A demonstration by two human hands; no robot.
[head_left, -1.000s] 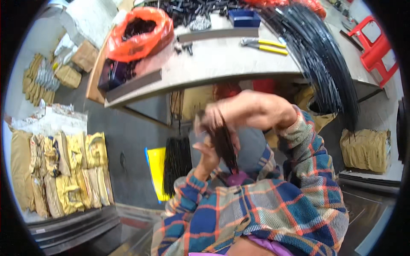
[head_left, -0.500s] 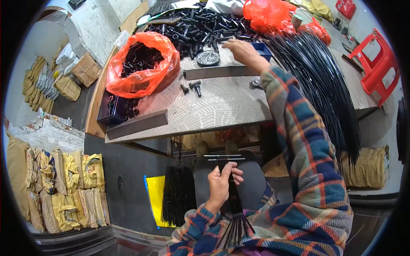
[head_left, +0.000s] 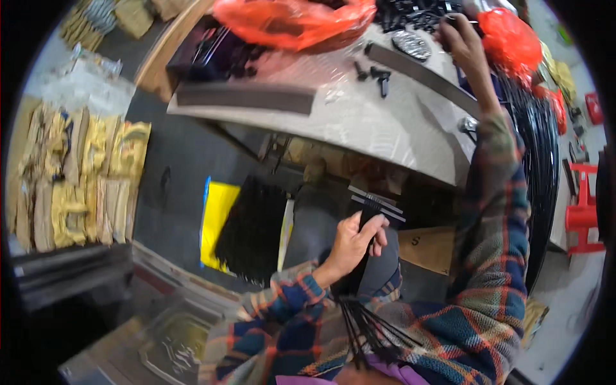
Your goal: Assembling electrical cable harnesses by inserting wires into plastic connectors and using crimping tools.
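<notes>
In my left hand [head_left: 356, 244], above my lap, is a bundle of thin black rods [head_left: 367, 324]. My thumb and fingers are closed round it, and its lower ends fan out toward my body. Two narrow pale strips [head_left: 378, 206] lie across its upper end. My right hand [head_left: 463, 43] is stretched over the far right of the table, at the edge of a heap of black parts [head_left: 407, 14]. Its fingers are curled, and whatever sits at the fingertips is too blurred to make out. Beside it is a round dish of small shiny pieces [head_left: 410, 45].
A dark bar [head_left: 420, 78] and a grey-brown bar [head_left: 247, 99] lie on the table [head_left: 359, 125], with loose black fittings [head_left: 383, 82] between. A red plastic bag [head_left: 295, 22] stands at the back. Long black rods [head_left: 542, 167] hang at the right. A red stool [head_left: 582, 208] stands beyond.
The view has swung, so the table sits higher and further right. My right hand has gone from outstretched to curled fingers by the black parts. My left hand keeps its hold on the rods.
</notes>
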